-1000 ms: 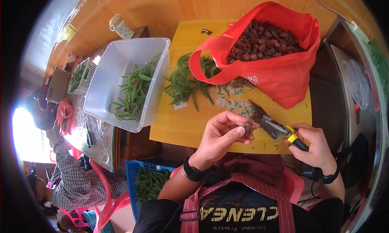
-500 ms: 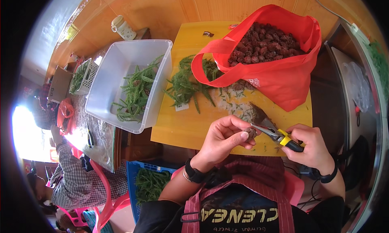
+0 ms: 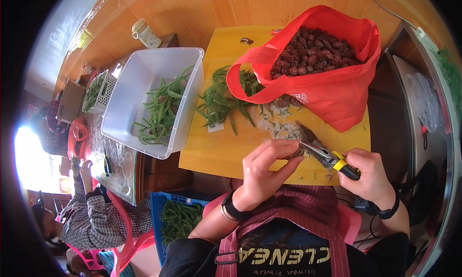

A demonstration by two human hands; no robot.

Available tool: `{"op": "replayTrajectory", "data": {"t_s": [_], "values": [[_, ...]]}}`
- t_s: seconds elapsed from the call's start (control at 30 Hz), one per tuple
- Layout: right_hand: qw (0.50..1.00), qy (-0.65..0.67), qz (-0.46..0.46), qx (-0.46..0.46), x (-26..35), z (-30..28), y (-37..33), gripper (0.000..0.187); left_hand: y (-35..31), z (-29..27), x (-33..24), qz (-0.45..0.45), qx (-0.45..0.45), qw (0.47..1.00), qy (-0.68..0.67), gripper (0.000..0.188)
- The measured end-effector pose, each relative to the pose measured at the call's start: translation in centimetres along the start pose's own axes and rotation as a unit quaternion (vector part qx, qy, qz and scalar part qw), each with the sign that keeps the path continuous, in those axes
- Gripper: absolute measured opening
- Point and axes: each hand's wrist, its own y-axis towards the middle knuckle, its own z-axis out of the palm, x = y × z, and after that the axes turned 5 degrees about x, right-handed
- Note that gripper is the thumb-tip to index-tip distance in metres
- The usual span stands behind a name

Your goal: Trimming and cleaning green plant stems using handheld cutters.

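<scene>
My left hand [image 3: 263,167] pinches a small brown pine cone [image 3: 295,154] over the near edge of the yellow table [image 3: 216,154], its fingers covering much of the cone. My right hand [image 3: 366,172] is closed round the yellow and black handles of a pair of needle-nose pliers [image 3: 327,157]. The jaws point left and their tips reach my left fingertips, just above the cone; whether they grip anything cannot be made out. Just beyond the pliers lies a dark bristly brush [image 3: 306,132], partly hidden by them.
A red bag [image 3: 332,91] full of pine cones [image 3: 313,53] stands at the back right. Green sprigs [image 3: 221,101] lie beside a clear plastic bin [image 3: 185,128] holding more greenery. Below it sits a blue crate [image 3: 159,207]. At far left a person in a checked shirt [image 3: 94,224] works at another table.
My left hand has turned over the pine cone, its fingers now hiding more of it and touching the pliers' tips. The pliers have barely moved. The other person's hands have come together.
</scene>
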Motion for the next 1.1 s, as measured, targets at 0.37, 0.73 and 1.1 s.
{"op": "replayTrajectory", "data": {"t_s": [0.37, 0.73, 1.1], "values": [[1.0, 0.014, 0.005, -0.024, 0.2, 0.4, 0.3, 0.023, 0.3, 0.3, 0.1, 0.001, -0.011, 1.0, 0.004, 0.032], [0.999, 0.017, 0.005, -0.041, 0.2, 0.2, 0.4, 0.022, 0.4, 0.3, 0.6, -0.145, 0.006, 0.957, -0.253, 0.018], [0.999, 0.014, -0.01, -0.035, 0.3, 0.1, 0.5, 0.02, 0.4, 0.0, 0.1, -0.272, 0.006, 0.849, -0.452, 0.019]]}}
